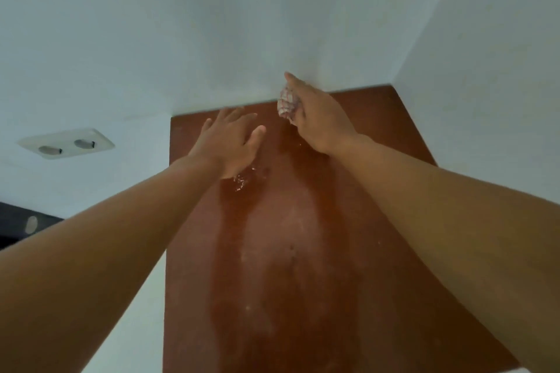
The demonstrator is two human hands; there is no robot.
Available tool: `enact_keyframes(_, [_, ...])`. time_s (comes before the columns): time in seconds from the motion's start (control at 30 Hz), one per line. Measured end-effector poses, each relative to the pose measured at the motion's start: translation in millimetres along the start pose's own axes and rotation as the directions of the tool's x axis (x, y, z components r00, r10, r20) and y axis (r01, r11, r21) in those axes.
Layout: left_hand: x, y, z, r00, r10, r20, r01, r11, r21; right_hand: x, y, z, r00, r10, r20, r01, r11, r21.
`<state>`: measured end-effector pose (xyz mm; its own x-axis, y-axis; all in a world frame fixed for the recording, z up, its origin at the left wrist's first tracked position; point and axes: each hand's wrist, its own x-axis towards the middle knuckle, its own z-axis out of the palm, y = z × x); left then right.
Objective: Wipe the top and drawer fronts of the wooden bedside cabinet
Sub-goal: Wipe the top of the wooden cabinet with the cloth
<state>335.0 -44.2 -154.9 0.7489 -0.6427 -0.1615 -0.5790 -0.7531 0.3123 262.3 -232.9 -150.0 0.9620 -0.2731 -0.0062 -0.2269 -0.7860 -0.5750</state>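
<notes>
Reddish-brown wood fills the lower middle of the view: the top of the bedside cabinet [303,266], running from 6 o'clock up toward the centre. Its surface shows a pale, dusty-looking streak down the middle with darker, glossier bands on either side. Only the top is in view; the drawer fronts are out of sight.

Two bare forearms reach over it, the left forearm [91,251] coming in from 8 o'clock and the right forearm [454,206] from 4 o'clock.

Further out, a small patch of glinting wet drops [241,182] lies on the wood just below the heel of the left grip [227,142]. That hand sits slightly to the 10 o'clock side of centre, released, fingers straight and spread, holding nothing. Whether the palm touches the wood cannot be told.

Beyond it, toward 12 o'clock from centre, the right grip [318,118] is clenched around a bunched checked cloth [286,103], white with reddish lines. The cloth shows at the hand's 9 o'clock side, over the far edge of the cabinet top near the wall; whether it touches the wood is unclear.

The pale wall [212,24] rises behind the cabinet and turns a corner at 2 o'clock. A cream double socket plate [65,143] is on the wall at 9 o'clock, well apart from both hands.
</notes>
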Motion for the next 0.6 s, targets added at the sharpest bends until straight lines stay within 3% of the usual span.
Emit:
enact_keyframes(0.07, [20.0,-6.9,2.3,0.999,-0.036,0.033,0.035,0.999,0.028,18.4,4.8,12.2,0.987,0.158,0.013,-0.157,0.987,-0.011])
enact_keyframes(0.17, [38.8,-10.1,10.3,0.992,-0.087,0.095,0.080,0.994,0.074,34.7,5.2,37.2,0.914,0.398,-0.080,-0.393,0.917,0.069])
enact_keyframes(0.33, [39.7,-6.7,27.0,0.982,-0.116,0.150,0.088,0.980,0.176,37.0,7.9,67.1,0.913,0.388,-0.129,-0.407,0.886,-0.222])
enact_keyframes(0.6, [39.9,-3.0,28.3,0.974,-0.143,0.174,0.106,0.973,0.206,24.3,21.0,68.4,0.949,0.313,-0.039,-0.309,0.895,-0.323])
